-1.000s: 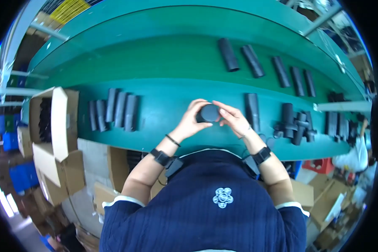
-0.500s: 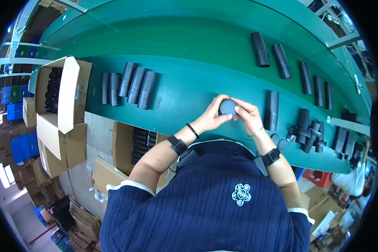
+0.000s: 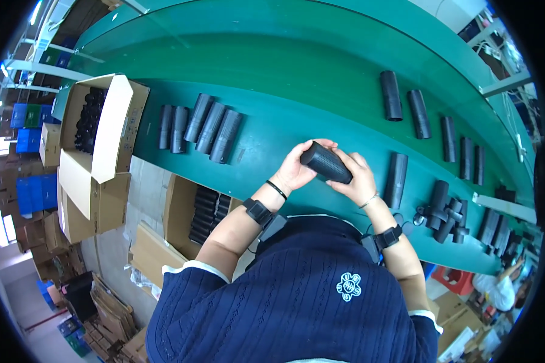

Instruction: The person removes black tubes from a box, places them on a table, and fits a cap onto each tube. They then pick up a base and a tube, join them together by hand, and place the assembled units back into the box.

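A short black cylinder [image 3: 327,166] with a dotted, textured side lies tilted between my hands, above the green table. My left hand [image 3: 295,170] is closed round its upper left end. My right hand [image 3: 360,181] grips the lower right end, its fingers running along the far side. To the right of my right hand a longer black tube [image 3: 396,180] rests on the table. Several black parts with round ends [image 3: 443,213] are heaped further right. On the left side several similar black tubes [image 3: 213,128] lie side by side.
An open carton [image 3: 116,130] of black parts stands at the left end of the green table [image 3: 272,121]. Below the table's near edge, another carton [image 3: 177,212] holds black tubes. More tubes [image 3: 419,114] lie spread at the far right, near a white metal bar [image 3: 504,207].
The cylinder has been turned from end-on to lying tilted, so its textured side shows. My right hand has shifted down along it. The whole view has moved slightly.
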`<state>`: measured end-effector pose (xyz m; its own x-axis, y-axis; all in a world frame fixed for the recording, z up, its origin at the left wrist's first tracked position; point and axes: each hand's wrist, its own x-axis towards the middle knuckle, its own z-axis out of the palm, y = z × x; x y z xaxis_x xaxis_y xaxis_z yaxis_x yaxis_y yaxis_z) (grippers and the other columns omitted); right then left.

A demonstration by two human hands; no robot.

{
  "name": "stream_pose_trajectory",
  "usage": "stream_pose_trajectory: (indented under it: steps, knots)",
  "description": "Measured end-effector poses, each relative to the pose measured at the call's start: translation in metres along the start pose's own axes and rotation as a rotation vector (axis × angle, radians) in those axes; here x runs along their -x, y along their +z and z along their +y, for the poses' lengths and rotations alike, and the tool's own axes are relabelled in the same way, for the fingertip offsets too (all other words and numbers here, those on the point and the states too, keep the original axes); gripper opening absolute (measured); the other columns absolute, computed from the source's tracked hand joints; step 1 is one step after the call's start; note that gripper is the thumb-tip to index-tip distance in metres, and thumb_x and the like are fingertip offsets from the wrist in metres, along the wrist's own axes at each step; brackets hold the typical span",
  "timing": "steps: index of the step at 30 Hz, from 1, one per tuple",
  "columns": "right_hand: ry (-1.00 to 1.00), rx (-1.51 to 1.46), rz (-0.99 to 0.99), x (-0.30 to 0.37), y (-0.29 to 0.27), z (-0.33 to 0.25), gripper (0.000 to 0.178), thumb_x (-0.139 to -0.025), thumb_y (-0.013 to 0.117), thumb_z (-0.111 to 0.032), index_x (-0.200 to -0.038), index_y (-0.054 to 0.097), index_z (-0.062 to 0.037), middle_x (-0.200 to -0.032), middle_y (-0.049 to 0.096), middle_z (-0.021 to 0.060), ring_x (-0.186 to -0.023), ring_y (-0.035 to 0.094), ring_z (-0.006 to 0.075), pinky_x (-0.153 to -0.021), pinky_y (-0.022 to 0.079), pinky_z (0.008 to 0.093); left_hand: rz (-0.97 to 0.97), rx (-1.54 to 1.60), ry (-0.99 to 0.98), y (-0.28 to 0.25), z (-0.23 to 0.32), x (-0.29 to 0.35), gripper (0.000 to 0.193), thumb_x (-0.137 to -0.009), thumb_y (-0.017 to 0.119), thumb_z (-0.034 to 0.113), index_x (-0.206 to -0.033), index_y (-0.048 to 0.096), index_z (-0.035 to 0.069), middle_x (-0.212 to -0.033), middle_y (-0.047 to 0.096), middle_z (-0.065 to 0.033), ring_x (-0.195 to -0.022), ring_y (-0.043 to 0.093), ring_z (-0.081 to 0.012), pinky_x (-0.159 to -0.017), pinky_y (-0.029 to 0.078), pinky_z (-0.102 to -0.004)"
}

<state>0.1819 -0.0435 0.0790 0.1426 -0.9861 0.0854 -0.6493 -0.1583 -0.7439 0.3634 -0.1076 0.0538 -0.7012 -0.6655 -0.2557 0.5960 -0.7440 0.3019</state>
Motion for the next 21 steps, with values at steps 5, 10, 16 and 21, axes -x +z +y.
stream_pose_trajectory:
  steps: [5,10,16,21]
  knots:
    - [-0.048,0.161,-0.048,-0.007,-0.010,-0.008,0.079,-0.058,0.079,-0.023,-0.131,0.049,-0.0200,-0.097,0.054,0.0092,-0.093,0.054,0.0303,-0.081,0.046,0.0415,-0.158,0.055,0.067,-0.020,0.000,-0.004,0.041,-0.092,0.047,0.035,-0.108,0.055,-0.001,-0.118,0.054,-0.0138,-0.116,0.048,-0.0275,-0.101,0.038,-0.0423]
    - [0.060,-0.072,-0.257,-0.013,-0.022,0.000,0.079,-0.065,0.073,-0.015,-0.136,0.038,-0.0155,-0.109,0.056,0.0180,-0.098,0.056,0.0396,-0.085,0.046,0.0427,0.080,0.114,0.051,-0.030,-0.005,-0.011,0.051,-0.094,0.043,0.043,-0.117,0.052,-0.001,-0.122,0.052,-0.0142,-0.114,0.049,-0.0276,-0.102,0.035,-0.0405]
    - [0.225,0.120,0.250,-0.118,-0.013,0.092,0.059,-0.072,0.074,-0.022,-0.122,0.044,-0.0111,-0.103,0.059,0.0222,-0.095,0.057,0.0413,-0.080,0.047,0.0474,0.510,-0.028,0.022,-0.069,-0.013,0.000,0.056,-0.092,0.046,0.044,-0.130,0.044,0.003,-0.131,0.047,-0.0131,-0.119,0.043,-0.0270,-0.100,0.035,-0.0402]
    - [0.377,0.179,0.137,-0.162,-0.005,0.158,0.062,-0.074,0.067,-0.019,-0.132,0.043,-0.0116,-0.131,0.039,0.0271,-0.120,0.041,0.0428,-0.101,0.039,0.0451,0.507,-0.043,-0.029,-0.062,-0.011,0.007,0.047,-0.093,0.045,0.040,-0.121,0.052,0.003,-0.113,0.057,-0.0096,-0.100,0.054,-0.0229,-0.087,0.044,-0.0374]
